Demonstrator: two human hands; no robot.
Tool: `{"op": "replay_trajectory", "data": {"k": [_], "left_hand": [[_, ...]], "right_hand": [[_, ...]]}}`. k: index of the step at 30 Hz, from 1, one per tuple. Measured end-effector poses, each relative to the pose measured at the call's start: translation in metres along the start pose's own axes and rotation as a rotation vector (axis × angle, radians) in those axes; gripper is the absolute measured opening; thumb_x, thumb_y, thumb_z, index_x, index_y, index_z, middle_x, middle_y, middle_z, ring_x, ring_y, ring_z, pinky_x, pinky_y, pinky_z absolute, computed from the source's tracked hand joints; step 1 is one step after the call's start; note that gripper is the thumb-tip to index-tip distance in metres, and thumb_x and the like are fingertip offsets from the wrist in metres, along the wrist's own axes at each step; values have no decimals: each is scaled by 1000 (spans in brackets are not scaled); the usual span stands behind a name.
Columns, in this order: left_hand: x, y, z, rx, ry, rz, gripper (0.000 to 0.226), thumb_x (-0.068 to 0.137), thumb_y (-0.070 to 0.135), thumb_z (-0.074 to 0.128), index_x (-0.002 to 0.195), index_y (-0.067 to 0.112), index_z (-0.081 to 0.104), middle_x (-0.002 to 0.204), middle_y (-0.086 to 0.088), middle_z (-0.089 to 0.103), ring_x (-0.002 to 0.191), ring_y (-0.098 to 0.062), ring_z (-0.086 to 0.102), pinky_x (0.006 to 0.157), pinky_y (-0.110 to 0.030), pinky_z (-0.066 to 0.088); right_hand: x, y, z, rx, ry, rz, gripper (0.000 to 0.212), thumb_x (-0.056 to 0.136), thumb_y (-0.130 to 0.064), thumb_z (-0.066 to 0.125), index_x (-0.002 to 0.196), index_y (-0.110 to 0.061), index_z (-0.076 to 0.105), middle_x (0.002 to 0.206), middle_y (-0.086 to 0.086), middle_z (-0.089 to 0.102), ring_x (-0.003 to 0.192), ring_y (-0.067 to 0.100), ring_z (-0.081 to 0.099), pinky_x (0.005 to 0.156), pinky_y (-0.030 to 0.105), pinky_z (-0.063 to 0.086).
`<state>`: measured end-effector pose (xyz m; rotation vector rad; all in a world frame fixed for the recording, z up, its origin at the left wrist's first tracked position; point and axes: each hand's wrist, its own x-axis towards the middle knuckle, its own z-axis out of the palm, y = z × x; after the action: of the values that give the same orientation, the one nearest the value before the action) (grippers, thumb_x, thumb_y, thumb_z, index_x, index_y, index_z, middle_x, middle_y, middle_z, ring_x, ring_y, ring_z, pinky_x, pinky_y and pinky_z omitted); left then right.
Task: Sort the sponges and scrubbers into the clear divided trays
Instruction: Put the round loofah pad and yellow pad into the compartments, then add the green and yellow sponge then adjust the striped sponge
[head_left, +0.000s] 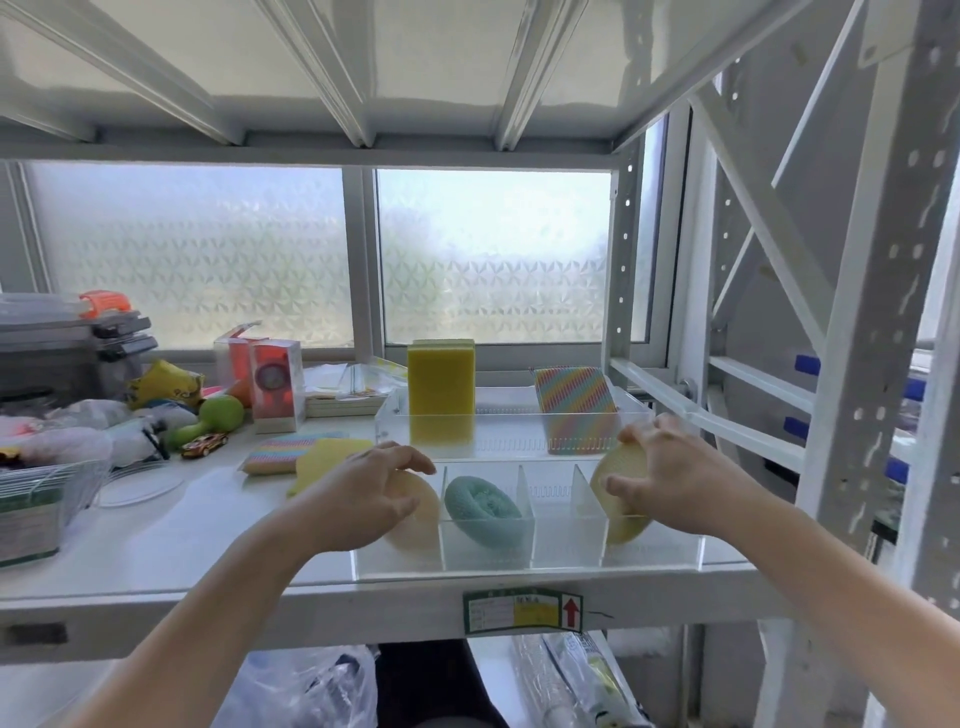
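I see near clear tray (524, 564) at shelf (171, 551) front edge; four compartments, third bare. Left hand (363, 493) curls over pale round scrubber (421, 512) in leftmost compartment. Teal knitted scrubber (485, 512) lies in second. Right hand (670, 480) grips yellow mesh scrubber (621, 491) upright in rightmost. Far tray (387, 415) behind: yellow sponge block (441, 400), rainbow striped sponge (576, 410) standing. Two flat sponges (311, 454) lie left of trays. White metal shelf, frosted window (493, 254) behind.

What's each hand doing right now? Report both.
Left hand: rests on the cream scrubber, grip unclear.
Right hand: grips the yellow scrubber.
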<state>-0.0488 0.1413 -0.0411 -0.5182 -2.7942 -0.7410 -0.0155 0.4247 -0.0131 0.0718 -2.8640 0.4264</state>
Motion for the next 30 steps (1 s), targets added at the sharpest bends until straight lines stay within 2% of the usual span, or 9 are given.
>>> {"op": "replay_trajectory", "data": {"k": [4,7,12,16,18,21,26,28,30], "left_hand": [[-6,-1,-12,-72,129,11,36,91,26,53,126,37,50,128,21,45,120,-7,43,96,-24,31],[-11,-16,-34,-102,234,-25,52,91,27,54,139,38,37,147,12,38,137,-12,34,109,-30,27],[-22,-66,-64,-136,268,-155,71,92,24,54,148,39,13,158,4,16,144,-17,20,114,-33,19],[-27,-119,-75,-129,257,-271,80,86,29,58,146,44,7,160,-1,11,146,-24,15,117,-46,20],[-23,-141,-73,-62,225,-330,78,86,28,58,148,36,11,159,-5,15,146,-24,16,118,-42,19],[-7,-156,-67,-33,200,-444,70,90,30,55,149,22,18,155,-9,27,142,-26,27,111,-34,26],[30,-161,-56,-17,238,-606,66,91,38,49,145,6,26,148,-16,38,135,-29,38,105,-33,33],[44,-162,-55,-4,238,-633,68,90,41,51,141,1,29,145,-17,41,132,-30,41,102,-34,37],[54,-162,-53,3,211,-650,71,86,41,57,137,-1,31,142,-17,45,128,-29,45,98,-33,40]], "right_hand": [[-2,-16,-6,-31,165,-92,65,85,-49,56,139,-16,38,141,8,41,130,24,37,103,35,35],[-8,-52,-10,13,254,-241,62,85,-48,55,138,-18,39,138,4,43,129,21,39,102,33,35],[-8,-133,-3,69,199,-454,62,88,-45,52,141,-18,35,143,4,37,132,21,34,104,34,33],[8,-204,26,41,102,-534,59,89,-45,52,136,-12,39,136,11,42,128,27,39,100,35,36],[19,-235,48,-21,36,-533,59,90,-48,49,132,-8,41,132,16,45,124,32,43,97,39,39],[42,-270,83,-173,-100,-476,53,95,-41,40,134,-5,40,133,17,44,123,34,43,90,39,42],[97,-291,127,-376,-280,-197,54,93,-33,41,140,-6,35,142,17,39,126,43,41,85,48,47],[114,-289,140,-421,-368,-125,55,89,-31,45,140,-9,39,141,17,40,125,46,41,70,54,51],[123,-285,148,-452,-419,-102,57,84,-32,52,136,-14,45,137,14,45,121,43,45,48,50,49]]}}
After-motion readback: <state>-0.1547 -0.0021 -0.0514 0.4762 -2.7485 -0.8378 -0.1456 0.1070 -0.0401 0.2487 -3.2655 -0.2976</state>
